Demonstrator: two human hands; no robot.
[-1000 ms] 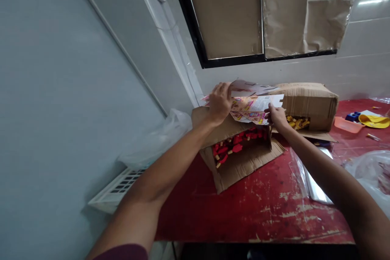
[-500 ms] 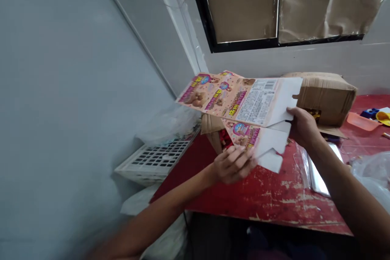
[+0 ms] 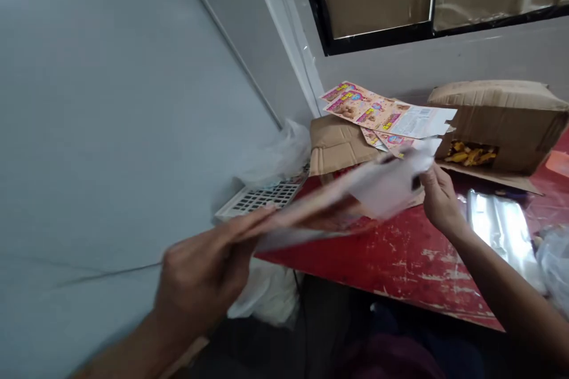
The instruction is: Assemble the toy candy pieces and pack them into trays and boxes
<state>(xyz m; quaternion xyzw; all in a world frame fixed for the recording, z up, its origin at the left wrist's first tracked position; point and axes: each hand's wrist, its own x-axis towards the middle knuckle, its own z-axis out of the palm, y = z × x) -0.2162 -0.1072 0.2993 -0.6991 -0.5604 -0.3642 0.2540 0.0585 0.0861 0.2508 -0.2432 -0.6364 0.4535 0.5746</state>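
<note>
A folded printed carton (image 3: 382,186), blurred by motion, stretches between my two hands above the red table (image 3: 400,260). My left hand (image 3: 208,266), at the lower left, grips its near end with fingers and thumb together. At the other end, my right hand (image 3: 438,192) pinches the white flaps. Just behind lie more flat pink printed cartons (image 3: 377,112), fanned out over a brown cardboard box (image 3: 338,142).
A larger brown box (image 3: 498,124) with yellow items in its opening stands at the right. Silvery packets (image 3: 502,231) and a clear plastic bag (image 3: 555,260) lie near my right arm. A white crate (image 3: 262,195) is beside the wall.
The flat cartons now rest on the boxes, out of my hands. One carton is held apart from them, and my left hand has moved left and nearer to me. The view has shifted.
</note>
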